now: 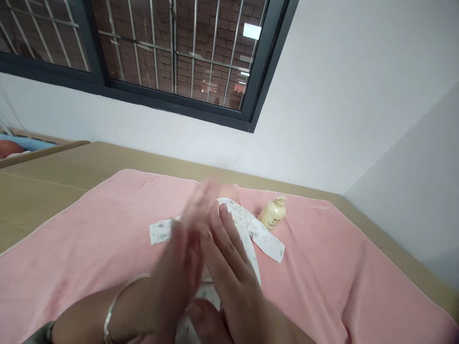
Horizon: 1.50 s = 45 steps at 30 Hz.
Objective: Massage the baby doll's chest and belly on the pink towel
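Pink cloth (107,205): spread over a tan surface (68,162); it bears the clothed figure and the bottle.
Bracelet (114,303): a thin, pale band around the left wrist.
Left hand (181,263): blurred; fingers extended, palm laid against the other hand, no object visible in its grasp.
Garment (247,224): white, with small scattered motifs and no readable lettering; its sleeves spread to both sides, its middle largely hidden behind the hands.
Clothed figure (231,192): lies on the cloth beyond the hands; part of the rounded head shows above the collar.
Right hand (234,274): flat and ungripping, fingers straight and nearly together, palm meeting the left; nothing visibly held.
Bottle (273,213): pale yellow, with a pump-like top, just beside the right-hand sleeve; dark characters mark its front, too small to read.
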Tool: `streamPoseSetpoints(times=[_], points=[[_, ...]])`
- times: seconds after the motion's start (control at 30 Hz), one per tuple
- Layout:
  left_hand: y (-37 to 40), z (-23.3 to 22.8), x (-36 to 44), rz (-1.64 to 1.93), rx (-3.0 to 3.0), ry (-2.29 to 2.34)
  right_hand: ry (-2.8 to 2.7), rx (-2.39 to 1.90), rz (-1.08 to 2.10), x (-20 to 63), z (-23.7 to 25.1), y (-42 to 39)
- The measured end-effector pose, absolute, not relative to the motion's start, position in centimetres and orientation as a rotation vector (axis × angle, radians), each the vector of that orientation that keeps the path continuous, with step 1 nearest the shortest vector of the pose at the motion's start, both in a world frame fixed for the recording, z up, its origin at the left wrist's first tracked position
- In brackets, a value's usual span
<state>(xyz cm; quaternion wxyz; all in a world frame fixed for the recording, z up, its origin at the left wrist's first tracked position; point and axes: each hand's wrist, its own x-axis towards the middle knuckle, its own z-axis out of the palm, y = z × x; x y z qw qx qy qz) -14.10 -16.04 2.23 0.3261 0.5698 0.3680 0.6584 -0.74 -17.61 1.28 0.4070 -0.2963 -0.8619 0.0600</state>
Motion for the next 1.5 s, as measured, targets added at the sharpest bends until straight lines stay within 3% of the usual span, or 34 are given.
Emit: streamPoseSetpoints(times=[0.1,0.23,0.33,0.47,0.63,0.8,1.0,1.13,1.3,1.5], points=[[-12.4,3.5,-16.4,1.883,1.192,0.670,-2.152,-0.715,0.044,1.2,2.4,-15.8],[-6.8,1.8,-17.3,1.985,1.127,0.749,-2.027,-1.007,0.155,3.3,1.4,-10.9],[-3.2,-2.1,-15.4,1.790,1.129,1.012,-2.087,-1.316,0.262,2.7,-1.3,-7.3],[-0.3,-7.7,-12.4,1.461,1.255,1.268,-2.397,-1.357,0.315,1.3,-4.8,-4.9],[0.0,-11.2,-11.7,1.456,1.463,1.333,-2.364,-1.440,0.312,2.0,-6.8,-3.3],[-0.2,-12.0,-11.6,1.519,1.519,1.428,-2.158,-1.817,0.219,1.8,-7.5,-3.1],[0.1,-12.7,-11.4,1.542,1.550,1.410,-2.501,-1.451,0.235,0.9,-7.2,-4.0],[0.0,-12.9,-11.3,1.564,1.585,1.453,-2.311,-1.694,0.280,2.3,-7.0,-2.6],[0.1,-13.1,-11.3,1.555,1.630,1.464,-2.200,-1.955,0.099,2.0,-6.4,-3.1],[0.3,-13.3,-11.4,1.556,1.650,1.465,-2.526,-1.505,0.246,1.8,-5.9,-3.8]])
